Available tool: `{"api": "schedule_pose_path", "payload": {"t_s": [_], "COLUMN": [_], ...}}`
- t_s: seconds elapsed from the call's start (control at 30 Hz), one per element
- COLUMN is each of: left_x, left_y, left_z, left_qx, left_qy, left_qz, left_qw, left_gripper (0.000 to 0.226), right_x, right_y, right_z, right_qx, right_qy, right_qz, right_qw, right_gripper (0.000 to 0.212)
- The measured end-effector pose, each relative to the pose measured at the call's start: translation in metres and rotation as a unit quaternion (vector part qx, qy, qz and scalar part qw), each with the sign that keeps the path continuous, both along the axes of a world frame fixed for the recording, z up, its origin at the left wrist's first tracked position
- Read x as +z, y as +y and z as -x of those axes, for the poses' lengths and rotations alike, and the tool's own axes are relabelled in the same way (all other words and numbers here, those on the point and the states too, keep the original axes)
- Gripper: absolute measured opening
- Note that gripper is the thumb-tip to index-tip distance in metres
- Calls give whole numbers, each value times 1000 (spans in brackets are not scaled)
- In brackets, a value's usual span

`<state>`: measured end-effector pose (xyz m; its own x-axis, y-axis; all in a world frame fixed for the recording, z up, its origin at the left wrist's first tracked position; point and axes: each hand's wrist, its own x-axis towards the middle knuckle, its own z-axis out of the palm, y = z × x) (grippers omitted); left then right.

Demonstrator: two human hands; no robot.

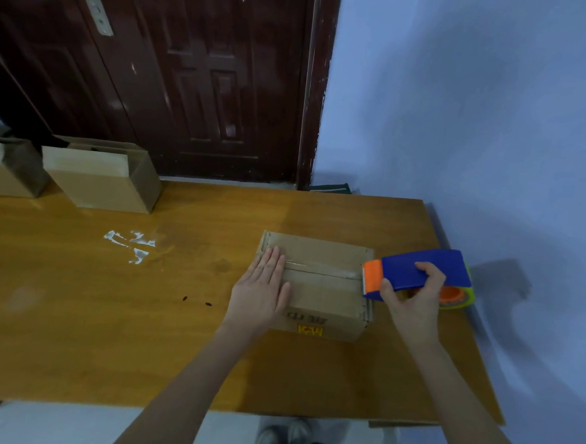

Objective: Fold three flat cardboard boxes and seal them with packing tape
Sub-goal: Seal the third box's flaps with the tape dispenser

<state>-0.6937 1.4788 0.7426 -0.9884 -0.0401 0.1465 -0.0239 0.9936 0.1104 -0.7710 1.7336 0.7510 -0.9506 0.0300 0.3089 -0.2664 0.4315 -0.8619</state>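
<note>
Cardboard box (pixel 325 285): left hand (pixel 263 288) flat on top, right hand (pixel 414 298) clamps tape dispenser (pixel 418 274), roll half hidden.

We see a desk (pixel 107 313) of orange-brown wood grain, smooth with a soft sheen, marked by white flaky patches (pixel 130 244) left of the box (pixel 325 292). The box is matt brown cardboard, a strip of clear glossy tape (pixel 319 268) along its top seam. At the box's right end, the tape dispenser (pixel 418 274) looks like smooth blue and orange plastic. Behind the box, the dark door (pixel 190 78) shines like lacquer, with a metal plate (pixel 97 4).
</note>
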Motion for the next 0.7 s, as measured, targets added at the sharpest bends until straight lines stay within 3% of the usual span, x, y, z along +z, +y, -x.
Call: {"api": "schedule_pose_path", "payload": {"t_s": [0.37, 0.57, 0.7], "left_x": [8, 12, 1], "left_y": [-21, 10, 23], "left_z": [-18, -5, 0], "left_qx": [73, -7, 3], "left_qy": [-27, -25, -34], "left_qz": [34, -19, -2], "left_qw": [996, 999, 999], "left_gripper": [56, 57, 64], "right_x": [-3, -3, -3], "right_y": [-25, -21, -21], "right_z": [4, 7, 8], "right_qx": [56, 50, 54], "right_qy": [6, 10, 0], "right_qz": [-5, 8, 15], "right_qw": [998, 999, 998], "right_gripper": [62, 62, 64]}}
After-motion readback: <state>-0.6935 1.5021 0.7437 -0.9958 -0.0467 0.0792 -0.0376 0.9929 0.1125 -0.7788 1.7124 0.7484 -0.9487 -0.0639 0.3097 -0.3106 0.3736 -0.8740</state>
